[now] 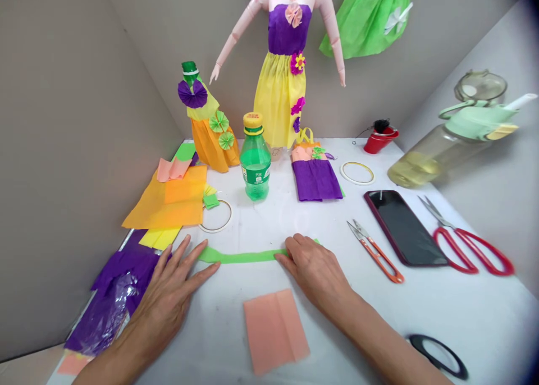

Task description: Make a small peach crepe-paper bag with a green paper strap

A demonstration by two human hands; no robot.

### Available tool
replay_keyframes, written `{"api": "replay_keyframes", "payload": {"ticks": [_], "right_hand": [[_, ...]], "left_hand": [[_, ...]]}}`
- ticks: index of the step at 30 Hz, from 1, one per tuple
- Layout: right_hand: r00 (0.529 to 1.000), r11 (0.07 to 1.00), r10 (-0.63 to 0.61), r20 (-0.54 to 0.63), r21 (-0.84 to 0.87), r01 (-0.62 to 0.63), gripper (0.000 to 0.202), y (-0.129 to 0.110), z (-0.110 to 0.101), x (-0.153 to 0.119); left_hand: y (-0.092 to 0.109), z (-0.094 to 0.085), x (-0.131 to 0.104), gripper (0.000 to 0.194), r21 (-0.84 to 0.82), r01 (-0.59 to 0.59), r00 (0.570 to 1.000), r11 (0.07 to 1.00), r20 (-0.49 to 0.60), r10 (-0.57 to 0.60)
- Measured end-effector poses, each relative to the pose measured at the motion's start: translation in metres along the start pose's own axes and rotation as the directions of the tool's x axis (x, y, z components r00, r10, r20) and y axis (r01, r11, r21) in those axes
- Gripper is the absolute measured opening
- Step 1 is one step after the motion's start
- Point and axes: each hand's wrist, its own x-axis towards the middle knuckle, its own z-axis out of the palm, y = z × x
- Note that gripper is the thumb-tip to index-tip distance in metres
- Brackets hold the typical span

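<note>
A narrow green strip [248,257] lies across the white table between my hands. My left hand [174,287] rests with its fingers spread, the fingertips touching the strip's left end. At the right end, my right hand [314,264] has its fingers bent together, thumb and fingers closed on the strip; a bit of green shows beyond its knuckles. A creased pink paper square [275,331] lies flat below the strip. Above it stands a green bottle [256,166] with a yellow cap.
Orange snips [376,252], a phone [404,228] and red-handled scissors [467,242] lie at right, near a tilted drink bottle [438,143]. Colored paper sheets [168,200] cover the left side. A dressed doll [282,82] and a decorated bottle [213,132] stand behind.
</note>
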Motion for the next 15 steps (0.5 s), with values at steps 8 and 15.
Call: {"api": "replay_keyframes", "payload": {"ticks": [8, 15], "right_hand": [[0.995, 0.926, 0.079, 0.055, 0.365, -0.094, 0.033, 0.014, -0.028, -0.002], [0.988, 0.897, 0.15, -0.042, 0.426, -0.118, 0.036, 0.024, -0.075, -0.018]], "left_hand": [[0.018, -0.015, 0.039, 0.025, -0.225, 0.062, 0.996, 0.973, -0.049, -0.075], [0.066, -0.021, 0.101, 0.015, -0.438, -0.094, 0.985, 0.894, 0.089, 0.148]]}}
